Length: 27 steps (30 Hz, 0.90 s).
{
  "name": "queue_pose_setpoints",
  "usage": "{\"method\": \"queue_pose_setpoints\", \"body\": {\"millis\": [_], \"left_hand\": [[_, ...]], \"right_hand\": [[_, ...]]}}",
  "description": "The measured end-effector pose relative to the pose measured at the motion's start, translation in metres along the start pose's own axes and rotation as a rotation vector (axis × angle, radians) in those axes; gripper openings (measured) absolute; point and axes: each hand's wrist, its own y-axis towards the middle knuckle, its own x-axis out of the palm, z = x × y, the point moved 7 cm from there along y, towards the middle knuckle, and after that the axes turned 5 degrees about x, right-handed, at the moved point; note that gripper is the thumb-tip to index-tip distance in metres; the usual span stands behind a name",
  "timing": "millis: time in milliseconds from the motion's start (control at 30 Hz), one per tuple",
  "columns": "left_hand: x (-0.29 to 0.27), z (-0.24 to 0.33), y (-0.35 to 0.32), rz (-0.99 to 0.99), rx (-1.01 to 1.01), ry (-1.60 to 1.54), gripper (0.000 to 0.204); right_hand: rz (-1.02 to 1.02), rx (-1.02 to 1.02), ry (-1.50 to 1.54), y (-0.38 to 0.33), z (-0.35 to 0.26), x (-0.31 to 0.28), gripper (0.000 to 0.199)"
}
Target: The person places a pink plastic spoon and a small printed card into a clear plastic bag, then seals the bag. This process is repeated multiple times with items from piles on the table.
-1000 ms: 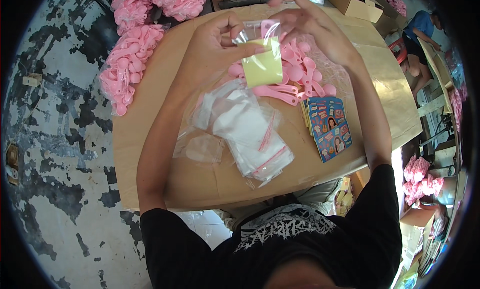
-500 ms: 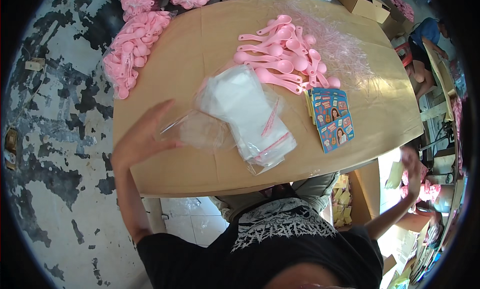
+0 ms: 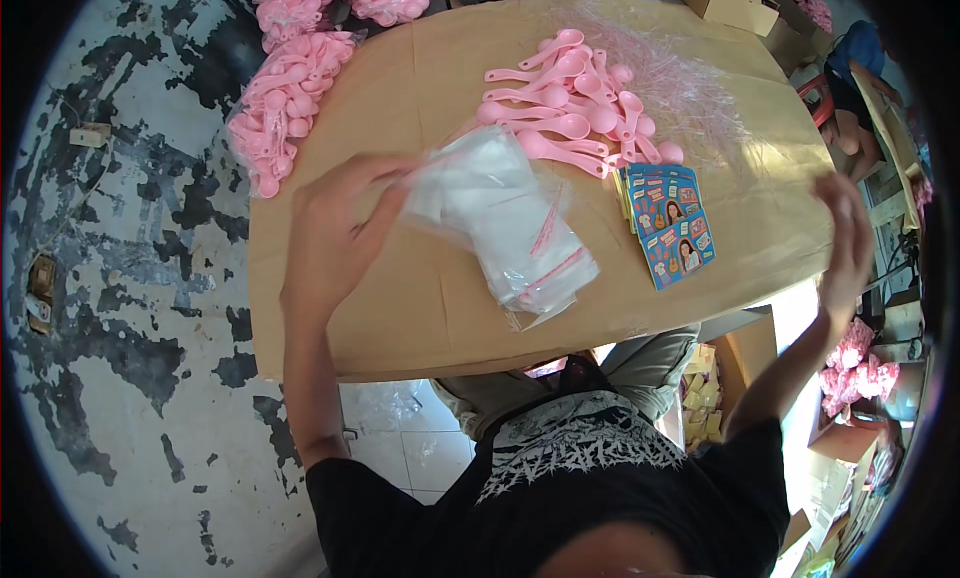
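Pinching clear bag (image 3: 430,204) with my left hand (image 3: 338,228); likely light, limp, slippery: hold by edge. Bag stack (image 3: 515,233) just rightward. Right hand (image 3: 846,240) loose, uncurled.

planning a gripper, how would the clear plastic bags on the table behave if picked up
The clear plastic bags look thin and creased, so probably floppy and light. Their glossy film may be slippery; the pile's uneven, overlapping edges suggest it could slide apart.
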Motion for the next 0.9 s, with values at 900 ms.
{"method": "queue_pose_setpoints", "body": {"millis": [900], "left_hand": [[0.122,0.025,0.021,-0.578,0.254,-0.130,0.019]], "right_hand": [[-0.847,0.090,0.586,0.029,-0.067,0.266,0.023]]}}
